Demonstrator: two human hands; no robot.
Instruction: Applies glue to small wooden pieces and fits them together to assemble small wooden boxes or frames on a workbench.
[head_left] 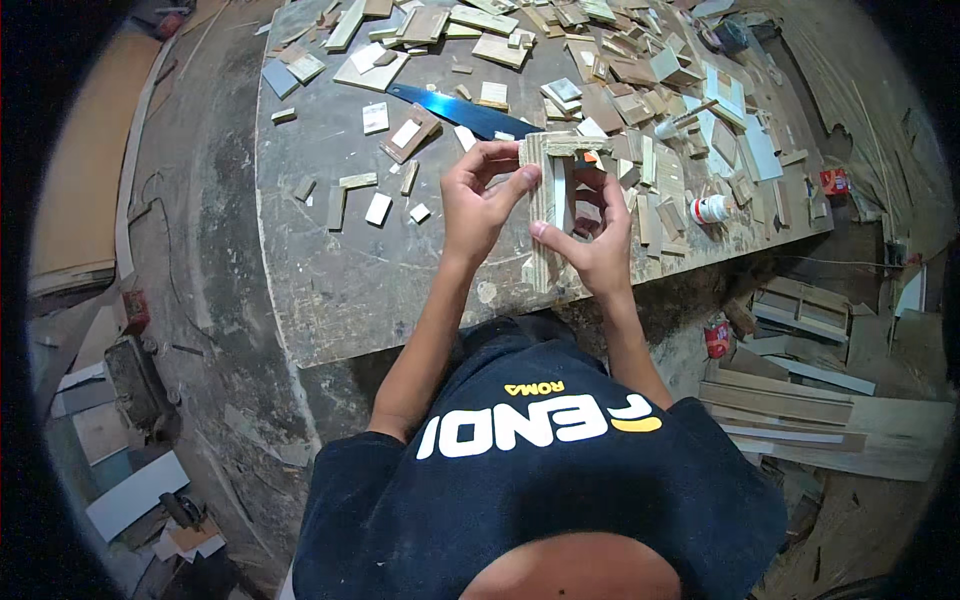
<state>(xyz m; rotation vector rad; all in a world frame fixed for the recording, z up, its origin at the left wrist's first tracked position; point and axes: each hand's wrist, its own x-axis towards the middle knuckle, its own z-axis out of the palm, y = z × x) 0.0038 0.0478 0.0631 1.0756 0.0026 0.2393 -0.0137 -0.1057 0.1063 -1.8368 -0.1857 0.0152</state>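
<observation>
Hands: two, left hand [482, 205] and right hand [598, 235]. Wooden assembly [541, 262] between them: one. Desk [345, 300] beneath: one. Blue saw blade [455, 109]: one. White bottle [711, 208]: one. Red containers [717, 340] around desk: at least three. Small loose pieces [378, 208] left of left hand: six. Other wood scraps [422, 26] on desk: dozens, overlapping, exact number impossible to tell. Dark shirt [400, 510]: one.
</observation>
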